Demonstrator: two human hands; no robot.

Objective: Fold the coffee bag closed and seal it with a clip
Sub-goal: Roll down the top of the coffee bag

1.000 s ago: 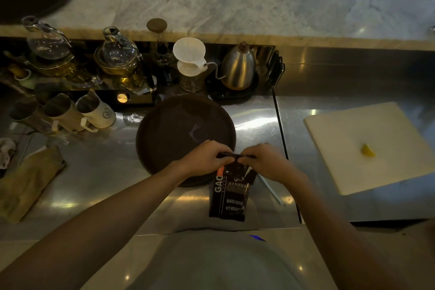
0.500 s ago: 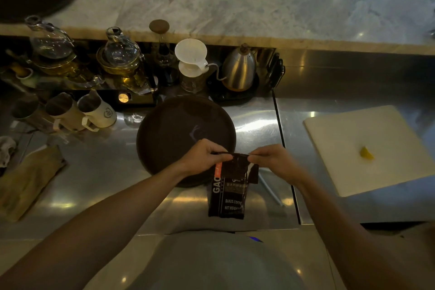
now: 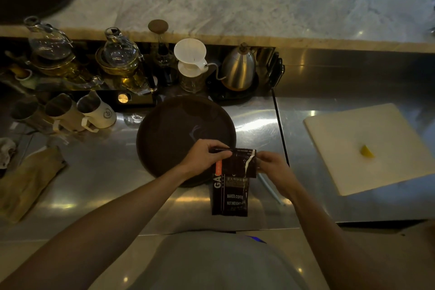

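A black coffee bag (image 3: 231, 195) with white lettering and an orange stripe stands upright on the steel counter near its front edge. Its top part is folded down toward me as a flap. My left hand (image 3: 204, 156) pinches the fold's left corner, and my right hand (image 3: 274, 169) holds the flap's right edge. A thin pale stick-like object (image 3: 270, 189), possibly the clip, lies on the counter just right of the bag, partly hidden by my right hand.
A round dark tray (image 3: 174, 134) lies right behind the bag. Behind it stand a white dripper (image 3: 190, 59), a steel kettle (image 3: 239, 68) and glass teapots. Pitchers (image 3: 94, 110) and a cloth (image 3: 26, 181) sit left; a white cutting board (image 3: 367, 148) with a lemon wedge lies right.
The bag's top has been folded further down toward me, so a wider flap shows. My hands have moved apart along the fold. The bag stays in the same spot.
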